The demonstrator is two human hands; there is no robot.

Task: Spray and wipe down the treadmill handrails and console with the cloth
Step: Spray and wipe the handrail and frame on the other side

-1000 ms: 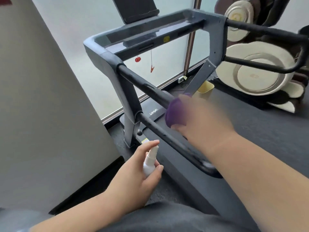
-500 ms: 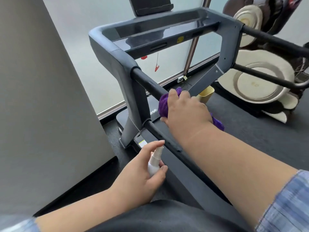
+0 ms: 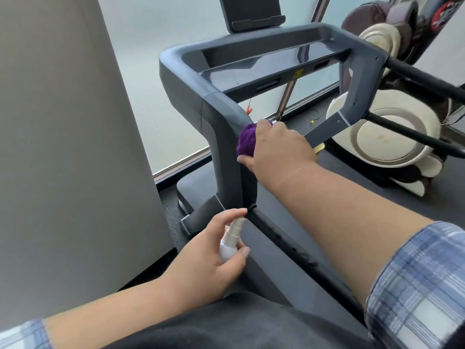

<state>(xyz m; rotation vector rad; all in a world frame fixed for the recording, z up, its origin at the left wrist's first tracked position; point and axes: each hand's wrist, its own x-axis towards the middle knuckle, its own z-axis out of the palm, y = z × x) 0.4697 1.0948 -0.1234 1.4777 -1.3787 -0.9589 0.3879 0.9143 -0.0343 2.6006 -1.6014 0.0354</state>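
Observation:
The grey treadmill console (image 3: 271, 69) spans the upper middle, with a dark tablet stand (image 3: 251, 13) above it. My right hand (image 3: 274, 147) grips a bunched purple cloth (image 3: 246, 141) around the top end of the left black handrail, right where it meets the grey upright (image 3: 226, 137). The lower left rail (image 3: 281, 238) runs toward me under my right forearm. My left hand (image 3: 208, 258) holds a small white spray bottle (image 3: 230, 241) upright beside that lower rail, with the index finger on its nozzle. The right handrail (image 3: 422, 76) shows at the far right.
A grey wall panel (image 3: 70, 147) stands close on the left, with frosted glass (image 3: 151, 71) behind the treadmill. A beige and brown massage chair (image 3: 392, 137) sits to the right of the treadmill. The dark belt deck (image 3: 352, 192) lies below.
My right hand has slid the purple cloth up the left handrail to its top end at the grey upright. The view has moved closer. My left hand still holds the spray bottle.

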